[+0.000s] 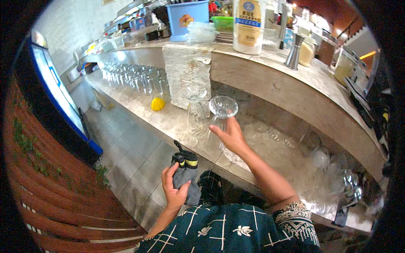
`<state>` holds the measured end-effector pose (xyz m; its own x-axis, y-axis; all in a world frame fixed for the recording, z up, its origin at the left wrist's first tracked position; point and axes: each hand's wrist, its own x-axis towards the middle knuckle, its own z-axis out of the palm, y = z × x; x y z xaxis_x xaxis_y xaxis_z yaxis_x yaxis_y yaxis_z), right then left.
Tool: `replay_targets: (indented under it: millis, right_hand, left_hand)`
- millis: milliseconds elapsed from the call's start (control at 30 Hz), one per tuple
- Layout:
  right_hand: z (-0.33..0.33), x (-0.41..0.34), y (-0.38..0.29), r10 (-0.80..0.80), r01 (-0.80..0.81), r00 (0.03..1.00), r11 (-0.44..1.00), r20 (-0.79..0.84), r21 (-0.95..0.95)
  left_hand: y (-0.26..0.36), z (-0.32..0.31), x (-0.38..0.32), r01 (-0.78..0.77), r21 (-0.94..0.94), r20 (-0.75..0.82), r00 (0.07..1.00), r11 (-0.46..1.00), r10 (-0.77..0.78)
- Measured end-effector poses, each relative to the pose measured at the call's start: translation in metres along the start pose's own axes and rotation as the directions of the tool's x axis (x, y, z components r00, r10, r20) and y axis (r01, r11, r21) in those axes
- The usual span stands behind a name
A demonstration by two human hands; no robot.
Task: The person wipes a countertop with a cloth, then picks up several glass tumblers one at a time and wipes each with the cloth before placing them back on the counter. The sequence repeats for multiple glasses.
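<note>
My left hand (pixel 175 186) grips a bunched grey cloth (pixel 186 178) with black and yellow edging and a dark loop, held over the floor in front of my body. My right hand (pixel 231 136) is at an upside-down footed clear glass (pixel 223 107) on the lower stone shelf, thumb and fingers around its upper part just below the foot. Whether its rim rests on the shelf is hard to tell through the blur. Another footed glass (pixel 196 110) stands inverted just left of it. A yellow ribbed citrus reamer (pixel 157 104) lies farther left.
Rows of clear glasses (pixel 136 77) fill the shelf's far left. More glassware (pixel 321 158) sits at the right. The raised counter (pixel 272 66) bears a steel jigger (pixel 294 52), jars, a white bottle (pixel 248 28) and a blue container (pixel 188 19). A stone-faced pillar (pixel 190 69) joins the levels.
</note>
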<state>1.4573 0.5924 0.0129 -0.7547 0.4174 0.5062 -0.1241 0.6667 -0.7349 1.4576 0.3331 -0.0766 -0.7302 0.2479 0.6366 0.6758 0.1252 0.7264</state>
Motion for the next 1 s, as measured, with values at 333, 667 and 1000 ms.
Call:
replay_targets:
  millis: [333, 667, 1000]
  right_hand:
    - [-0.129, -0.127, -0.043, 0.214, -0.209, 0.977, 0.97, -0.026, 0.127]
    - [-0.211, -0.222, -0.037, 0.313, -0.268, 0.856, 0.949, -0.412, 0.164]
    - [-0.226, -0.225, -0.026, 0.335, -0.226, 0.86, 0.927, -0.386, 0.301]
  left_hand:
    - [0.015, 0.035, 0.011, -0.02, -0.164, 0.115, 0.993, 0.986, 0.039]
    - [0.054, 0.116, 0.022, -0.166, -0.412, 0.327, 0.891, 0.896, 0.315]
    - [0.071, 0.154, 0.028, -0.111, -0.384, 0.386, 0.883, 0.917, 0.268]
